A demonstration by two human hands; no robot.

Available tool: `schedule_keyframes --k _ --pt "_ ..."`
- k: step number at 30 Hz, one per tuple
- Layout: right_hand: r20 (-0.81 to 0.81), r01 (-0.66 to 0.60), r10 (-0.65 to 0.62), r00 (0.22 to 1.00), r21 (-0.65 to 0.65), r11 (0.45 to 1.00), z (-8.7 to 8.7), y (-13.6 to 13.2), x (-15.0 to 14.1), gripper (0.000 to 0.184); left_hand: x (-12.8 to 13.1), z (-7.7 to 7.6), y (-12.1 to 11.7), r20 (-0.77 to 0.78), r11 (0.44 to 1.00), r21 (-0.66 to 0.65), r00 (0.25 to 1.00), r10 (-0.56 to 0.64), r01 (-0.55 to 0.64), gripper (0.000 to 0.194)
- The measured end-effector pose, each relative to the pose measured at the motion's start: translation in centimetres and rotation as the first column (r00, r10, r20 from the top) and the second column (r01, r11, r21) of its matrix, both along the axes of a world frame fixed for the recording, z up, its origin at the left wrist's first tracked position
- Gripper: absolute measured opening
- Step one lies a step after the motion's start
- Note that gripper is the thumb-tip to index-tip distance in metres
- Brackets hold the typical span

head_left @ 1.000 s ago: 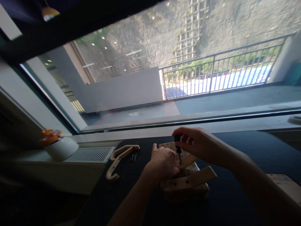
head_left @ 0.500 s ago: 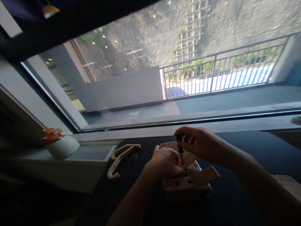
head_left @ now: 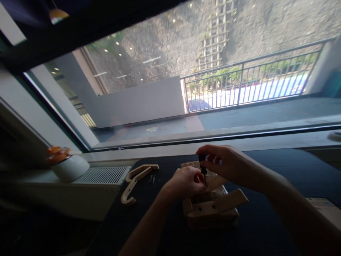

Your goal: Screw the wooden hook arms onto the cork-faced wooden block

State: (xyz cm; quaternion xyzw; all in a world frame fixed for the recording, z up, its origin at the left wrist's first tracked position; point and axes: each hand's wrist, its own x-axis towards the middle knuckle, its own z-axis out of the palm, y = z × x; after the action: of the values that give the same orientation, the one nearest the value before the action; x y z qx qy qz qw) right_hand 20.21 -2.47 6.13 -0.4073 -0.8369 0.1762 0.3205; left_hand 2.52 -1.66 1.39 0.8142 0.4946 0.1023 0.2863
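My right hand [head_left: 226, 165] is closed on the black handle of a small screwdriver [head_left: 203, 167], held upright with its tip on a wooden hook piece. My left hand [head_left: 185, 183] rests curled on the same wooden hook piece, steadying it beside the tip; what lies under its fingers is hidden. Below them a wooden board [head_left: 213, 209] carries another wooden hook [head_left: 221, 203] that juts to the right. All of this sits on a dark table [head_left: 266, 220].
Two loose wooden hooks [head_left: 134, 177] lie on the table to the left, with a few small screws [head_left: 151, 178] beside them. A white pot with an orange top [head_left: 66, 164] stands on the sill by a vent grille [head_left: 101, 175]. A large window runs behind.
My left hand has shifted slightly and curled tighter near the screwdriver tip. The right hand stays on the screwdriver in nearly the same spot.
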Motion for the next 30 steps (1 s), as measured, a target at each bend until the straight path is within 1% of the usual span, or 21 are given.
schedule_keyframes --k 8,12,16,19,22,25,27,30 --pt "0.007 -0.004 0.004 1.000 -0.010 1.000 0.1 -0.1 0.0 0.019 0.6 0.3 -0.3 0.007 0.998 0.040 0.999 0.040 -0.040 0.014" --pt "0.015 0.001 -0.001 1.000 0.006 1.000 -0.1 0.1 0.1 0.017 0.6 0.5 -0.4 0.006 0.999 0.035 0.999 0.033 -0.033 0.014" --pt "0.032 0.039 -0.040 0.999 0.028 0.999 -0.3 0.3 0.2 0.016 0.7 0.6 -0.4 0.022 0.999 0.020 0.999 0.025 -0.026 0.013" --pt "0.030 0.040 -0.040 0.999 0.015 0.999 -0.2 0.3 0.2 0.016 0.4 0.7 -0.4 0.050 1.000 0.007 0.998 0.024 -0.024 0.016" --pt "0.014 0.018 -0.018 1.000 0.020 1.000 -0.1 0.1 0.4 0.017 -0.2 1.3 -0.5 0.145 1.000 -0.006 0.989 0.030 -0.029 0.023" --pt "0.014 -0.014 0.013 1.000 0.063 0.998 0.2 0.0 0.4 0.022 -0.7 2.1 -0.6 0.309 0.998 -0.035 0.949 0.055 -0.047 0.029" --pt "0.014 -0.026 0.025 1.000 0.085 0.996 0.4 -0.1 0.3 0.026 -0.6 2.5 -0.7 0.436 0.995 -0.061 0.894 0.098 -0.080 0.034" --pt "-0.002 -0.035 0.035 0.999 0.093 0.995 0.7 -0.2 0.3 0.029 0.0 2.4 -0.7 0.634 0.987 -0.129 0.757 0.156 -0.096 0.039"
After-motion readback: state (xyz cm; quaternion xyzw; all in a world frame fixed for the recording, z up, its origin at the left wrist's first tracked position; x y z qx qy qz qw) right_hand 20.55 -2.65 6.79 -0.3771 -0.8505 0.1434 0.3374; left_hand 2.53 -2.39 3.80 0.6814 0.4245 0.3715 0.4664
